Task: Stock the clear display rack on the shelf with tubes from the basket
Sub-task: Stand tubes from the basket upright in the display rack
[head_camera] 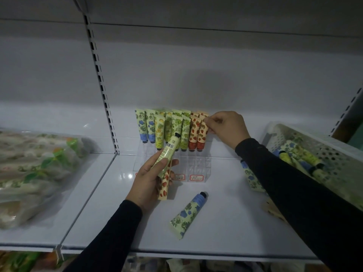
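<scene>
Seating a strawberry tube (pixel 202 132) in the clear rack (pixel 198 160).
My right hand (pixel 225 126) pinches its crimped top; my left hand (pixel 151 179) grips two light, squashy spares.

Clear plastic rack (pixel 196 163) on glossy white shelf (pixel 225 213).

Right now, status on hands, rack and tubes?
Left hand holds two tubes. Right hand pinches a red tube at rack right end. Blue tube loose on shelf. Nothing blocking.
</scene>
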`<state>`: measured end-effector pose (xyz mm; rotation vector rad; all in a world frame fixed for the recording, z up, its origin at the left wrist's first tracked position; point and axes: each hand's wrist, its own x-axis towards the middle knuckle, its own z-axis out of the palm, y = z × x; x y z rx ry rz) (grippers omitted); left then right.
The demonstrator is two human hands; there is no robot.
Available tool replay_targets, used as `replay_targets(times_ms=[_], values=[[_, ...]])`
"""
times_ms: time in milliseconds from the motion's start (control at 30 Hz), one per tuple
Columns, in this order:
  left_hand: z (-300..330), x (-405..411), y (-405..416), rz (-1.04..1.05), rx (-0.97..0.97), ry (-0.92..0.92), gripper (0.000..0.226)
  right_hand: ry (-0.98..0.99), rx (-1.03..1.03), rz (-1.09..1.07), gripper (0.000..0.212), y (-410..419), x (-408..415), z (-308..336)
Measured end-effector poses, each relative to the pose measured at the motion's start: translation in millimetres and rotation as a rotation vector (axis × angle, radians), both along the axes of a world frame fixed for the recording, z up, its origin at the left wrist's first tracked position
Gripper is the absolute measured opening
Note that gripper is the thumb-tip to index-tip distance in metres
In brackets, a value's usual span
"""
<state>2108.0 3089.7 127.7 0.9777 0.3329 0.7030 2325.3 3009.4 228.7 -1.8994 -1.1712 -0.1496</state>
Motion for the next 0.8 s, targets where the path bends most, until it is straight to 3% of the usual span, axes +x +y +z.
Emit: replay_targets(times_ms=[400, 633, 700, 800], values=[[-0.9, -0.2, 0.7, -0.011, 0.011, -0.002, 0.039, -0.025, -0.014, 0.003, 0.030, 1.0, -1.5, -2.5], [-0.9, -1.3, -0.6, -0.016, 0.039, 0.015, 0.038, 0.061, 0.159, -0.122, 0.052, -15.8, -6.8, -5.9], [2.5, -1.2, -2.9, -0.020, 0.085, 0.039, 0.039, 0.102, 0.195, -0.087, 0.048, -25.1, -17.9, -7.5], [10.4, -0.7, -7.6, -0.032, 0.252, 0.126, 0.042, 0.246, 0.004, 0.122, 0.033, -34.3, -40.2, -11.1]])
